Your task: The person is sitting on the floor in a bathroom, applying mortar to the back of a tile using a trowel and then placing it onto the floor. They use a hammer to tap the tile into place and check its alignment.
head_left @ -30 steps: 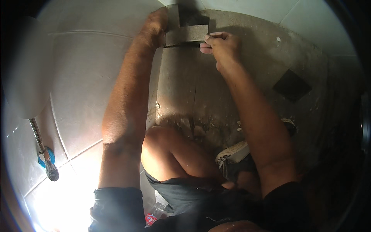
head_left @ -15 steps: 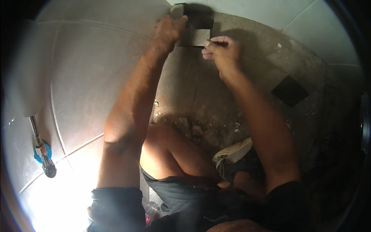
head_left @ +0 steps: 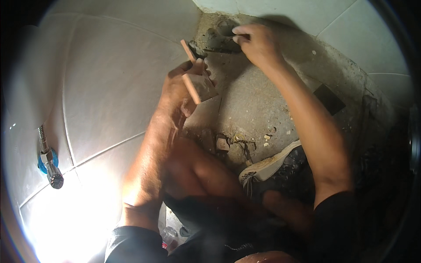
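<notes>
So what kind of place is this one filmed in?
Likely a bathroom being tiled: large white wall tiles, a metal water valve on the wall, bare rough cement floor, and a cut tile piece in the left hand.

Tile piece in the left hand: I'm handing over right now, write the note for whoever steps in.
Left hand: holds the cut tile piece tilted, lifted off the floor.
Right hand: at the bare corner, fingers pinching a dark tool I can't identify, working grey mortar.
Done: big white floor tiles laid on the left.
Left: rough screed uncovered; rubble near the shoe; corner piece not seated.
</notes>
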A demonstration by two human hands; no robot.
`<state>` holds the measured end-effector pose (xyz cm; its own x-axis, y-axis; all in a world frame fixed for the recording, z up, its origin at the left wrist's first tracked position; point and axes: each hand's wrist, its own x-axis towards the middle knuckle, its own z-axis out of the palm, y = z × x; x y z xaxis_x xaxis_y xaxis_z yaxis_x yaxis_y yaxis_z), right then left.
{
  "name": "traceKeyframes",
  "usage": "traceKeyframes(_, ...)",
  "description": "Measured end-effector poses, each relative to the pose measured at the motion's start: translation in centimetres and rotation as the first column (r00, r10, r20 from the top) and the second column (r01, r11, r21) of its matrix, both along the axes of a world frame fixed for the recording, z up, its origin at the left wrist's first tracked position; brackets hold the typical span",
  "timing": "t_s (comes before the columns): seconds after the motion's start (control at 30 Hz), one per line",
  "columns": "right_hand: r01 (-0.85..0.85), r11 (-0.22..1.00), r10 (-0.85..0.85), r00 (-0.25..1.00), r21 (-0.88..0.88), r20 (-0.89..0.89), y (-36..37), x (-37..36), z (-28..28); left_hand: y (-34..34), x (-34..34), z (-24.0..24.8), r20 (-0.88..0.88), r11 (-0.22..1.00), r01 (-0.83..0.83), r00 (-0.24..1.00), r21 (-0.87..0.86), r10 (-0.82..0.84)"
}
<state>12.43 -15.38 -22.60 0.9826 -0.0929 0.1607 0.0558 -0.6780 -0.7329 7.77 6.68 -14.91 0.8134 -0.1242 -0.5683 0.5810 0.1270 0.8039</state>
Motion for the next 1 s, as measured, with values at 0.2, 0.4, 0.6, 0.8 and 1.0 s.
traceKeyframes(0.2,-0.337,0.844,0.182,0.912,-0.417,-0.368,4.8,5.4,0.2,1.5,-3.0,-0.8,-0.185,0.908,-0.196,0.973,-0.371,0.134)
traceKeyframes(0.4,-0.374,0.815,0.188,0.893,-0.443,-0.410,5.4,6.1,-2.1,2.6,-3.7,-2.3,-0.188,0.756,-0.248,0.968,-0.605,0.167)
traceKeyframes(0.6,-0.341,0.839,0.208,0.921,-0.425,-0.329,5.5,5.7,-2.1,2.7,-4.2,-2.5,-0.197,0.727,-0.257,0.966,-0.637,0.169)
traceKeyframes(0.8,-0.540,0.745,0.344,0.814,-0.391,-0.468,6.2,7.6,-0.6,2.4,-4.3,-2.3,-0.231,0.745,-0.293,0.954,-0.600,0.189)
traceKeyframes(1.0,-0.613,0.699,0.431,0.772,-0.367,-0.468,6.3,7.3,0.1,2.6,-4.4,-3.3,-0.256,0.727,-0.321,0.945,-0.607,0.203)
